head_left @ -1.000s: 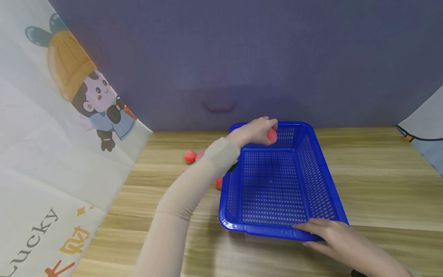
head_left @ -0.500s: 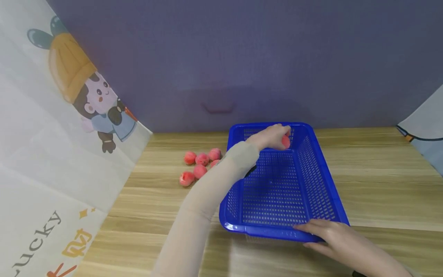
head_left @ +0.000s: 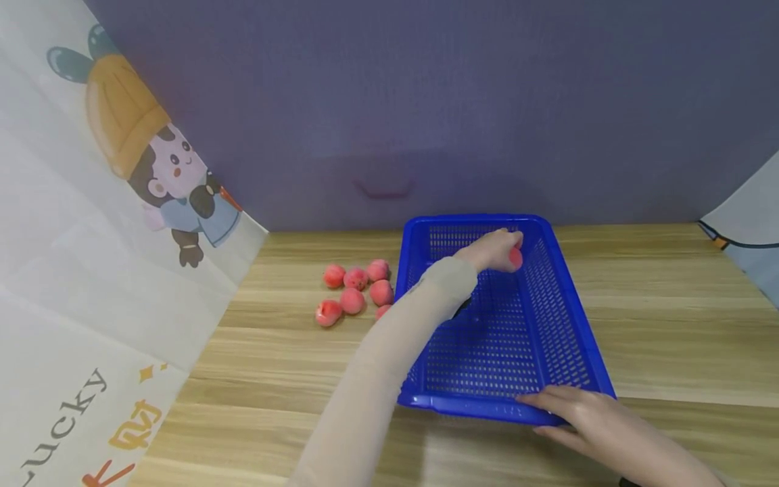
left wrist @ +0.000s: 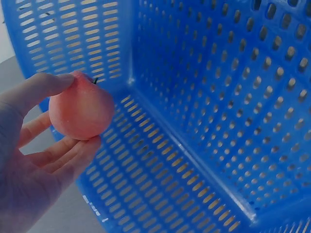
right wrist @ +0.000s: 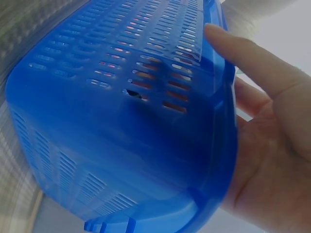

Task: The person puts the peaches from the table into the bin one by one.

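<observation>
My left hand (head_left: 491, 250) reaches over the far right part of a blue plastic basket (head_left: 468, 404). Between its thumb and fingertips it holds a pinkish-red peach (left wrist: 81, 109) with a short dark stem; in the left wrist view the perforated floor and walls lie beyond the fruit. My right hand (head_left: 578, 412) grips the near right corner of the basket's rim. From the right wrist, its thumb (right wrist: 233, 48) presses on one side of the rim while the other fingers pass behind it. Several more peaches (head_left: 356, 279) lie on the table left of the basket, the nearest partly hidden by the left sleeve.
The wood-grain table (head_left: 669, 325) runs up to a dark blue-grey panel (head_left: 487, 101) at the back. On the left stands a white sheet (head_left: 73, 291) with a cartoon figure and lettering. A dark cord (head_left: 742, 244) crosses the pale surface at the right edge.
My left hand has moved right and slightly nearer over the basket with the peach, so its sleeve uncovers more of the peaches on the table. The right hand has stayed on the rim.
</observation>
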### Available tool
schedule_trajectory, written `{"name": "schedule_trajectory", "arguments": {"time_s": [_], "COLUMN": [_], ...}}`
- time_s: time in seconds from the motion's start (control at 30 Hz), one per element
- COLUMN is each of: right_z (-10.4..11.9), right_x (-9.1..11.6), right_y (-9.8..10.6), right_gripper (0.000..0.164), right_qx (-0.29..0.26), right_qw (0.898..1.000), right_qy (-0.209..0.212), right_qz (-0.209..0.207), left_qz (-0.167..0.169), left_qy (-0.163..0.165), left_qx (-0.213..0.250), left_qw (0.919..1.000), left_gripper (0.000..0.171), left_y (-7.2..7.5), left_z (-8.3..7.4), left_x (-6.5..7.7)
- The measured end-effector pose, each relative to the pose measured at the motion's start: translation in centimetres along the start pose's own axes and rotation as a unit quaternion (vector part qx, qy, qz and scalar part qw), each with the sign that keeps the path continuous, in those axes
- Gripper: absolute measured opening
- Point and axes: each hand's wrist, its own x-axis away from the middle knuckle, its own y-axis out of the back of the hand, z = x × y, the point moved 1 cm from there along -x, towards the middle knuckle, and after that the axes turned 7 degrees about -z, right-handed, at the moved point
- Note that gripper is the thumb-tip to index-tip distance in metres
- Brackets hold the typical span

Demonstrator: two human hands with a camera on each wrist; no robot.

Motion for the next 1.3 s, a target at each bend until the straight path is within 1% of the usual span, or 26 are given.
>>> {"name": "schedule_trajectory", "arguments": {"time_s": [0.2,0.3,0.5,0.57,0.7,0.83,0.9,0.93,1.13,1.23,1.3], "right_z": [-1.0,-1.6,-1.6,-1.6,-1.7,-1.6,-1.6,-1.6,-1.6,-1.6,-1.6], "right_x": [0.0,-0.1,-0.1,-0.1,-0.1,-0.1,-0.1,-0.2,-0.3,-0.4,-0.4], "right_y": [0.2,0.3,0.2,0.2,0.2,0.2,0.3,0.3,0.4,0.4,0.4], "right_gripper": [0.031,0.031,0.031,0.031,0.031,0.032,0.031,0.031,0.029,0.029,0.029], "right_qx": [0.004,0.001,0.001,0.002,0.001,0.003,0.004,0.0,-0.028,-0.025,-0.019], "right_qw": [1.0,1.0,1.0,1.0,1.0,1.0,1.0,1.0,0.997,0.997,0.998], "right_qy": [0.002,0.006,0.005,0.005,0.003,0.008,0.008,0.005,-0.029,-0.029,-0.023], "right_qz": [0.002,0.001,0.001,0.003,0.006,0.0,0.0,0.007,0.062,0.062,0.053], "left_qz": [0.002,0.004,0.013,0.009,-0.004,-0.009,-0.006,-0.005,-0.005,-0.005,-0.005], "left_qy": [0.027,0.04,0.056,0.053,0.038,0.036,0.043,0.047,0.071,0.077,0.077], "left_qx": [-0.009,-0.011,-0.007,-0.013,-0.028,-0.037,-0.035,-0.032,-0.013,-0.01,-0.012], "left_qw": [0.9996,0.9991,0.9983,0.9985,0.9989,0.9986,0.9984,0.9984,0.9973,0.997,0.9969], "left_gripper": [0.039,0.045,0.063,0.064,0.059,0.054,0.055,0.056,0.063,0.064,0.064], "left_y": [-1.1,-1.3,-2.1,-2.5,-3.1,-3.7,-3.9,-4.1,-4.5,-4.5,-4.5], "left_z": [0.4,0.5,0.4,0.4,0.5,0.5,0.5,0.6,0.7,0.7,0.7], "left_x": [-1.4,-1.9,-1.9,-2.0,-2.4,-2.5,-2.6,-2.6,-2.6,-2.6,-2.6]}}
